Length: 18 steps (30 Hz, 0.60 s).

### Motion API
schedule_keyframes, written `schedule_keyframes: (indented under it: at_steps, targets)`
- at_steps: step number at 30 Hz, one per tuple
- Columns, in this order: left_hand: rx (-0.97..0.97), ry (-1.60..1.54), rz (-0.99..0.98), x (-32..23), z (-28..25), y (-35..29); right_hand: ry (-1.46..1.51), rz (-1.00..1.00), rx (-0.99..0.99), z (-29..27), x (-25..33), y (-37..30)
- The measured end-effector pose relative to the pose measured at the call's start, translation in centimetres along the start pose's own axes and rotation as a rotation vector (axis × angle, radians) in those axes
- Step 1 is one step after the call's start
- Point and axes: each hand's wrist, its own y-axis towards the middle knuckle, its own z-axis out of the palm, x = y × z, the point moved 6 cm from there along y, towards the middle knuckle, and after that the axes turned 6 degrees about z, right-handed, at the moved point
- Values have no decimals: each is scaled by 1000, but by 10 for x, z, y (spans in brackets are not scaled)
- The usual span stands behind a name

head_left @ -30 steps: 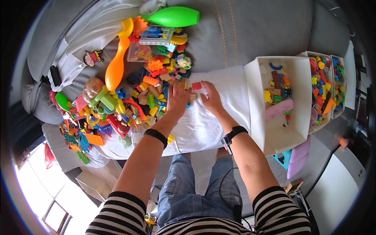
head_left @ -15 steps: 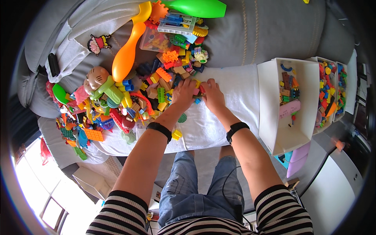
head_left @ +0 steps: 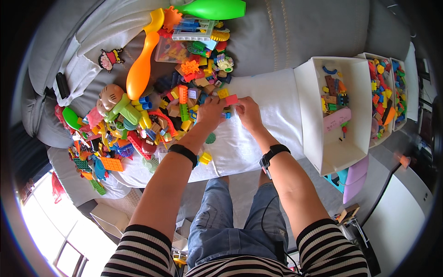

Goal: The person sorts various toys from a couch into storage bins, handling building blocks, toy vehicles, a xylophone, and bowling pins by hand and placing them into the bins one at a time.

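A pinkish-red toy block lies between my two hands, above the white cloth at the pile's right edge. My left hand has its fingers curled at the block's left end. At its right end, my right hand pinches with thumb and fingers. Just beyond the red block, a yellow block sits close to the left fingertips; whether they touch is hard to see. Partly behind the left fingers is a small blue piece. Green bricks and wooden blocks lie left of my left hand.
A big mixed toy heap spreads to the left, with an orange toy bowling pin across it. On the right, a white bin holds some blocks, beside fuller bins. White cloth covers the sofa seat.
The red block now shows more fully between my hands, its long side facing up. The yellow block sits farther left. The whole view has shifted slightly.
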Motion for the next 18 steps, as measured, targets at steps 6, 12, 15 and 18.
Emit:
schedule_keyframes:
  at_steps: [6,12,15,18]
  targets:
    - [329,90,-70,5,29,6,-324,-161,22,2,41,-2]
    - [51,248,220,0,21,-2,-496,-124,88,18,41,20]
    - [132,-54,-121,27,15,-1,-459,-129,52,22,29,21]
    - [-201,-419,-189,35,-10,-3,-220,-130,18,16,17,26]
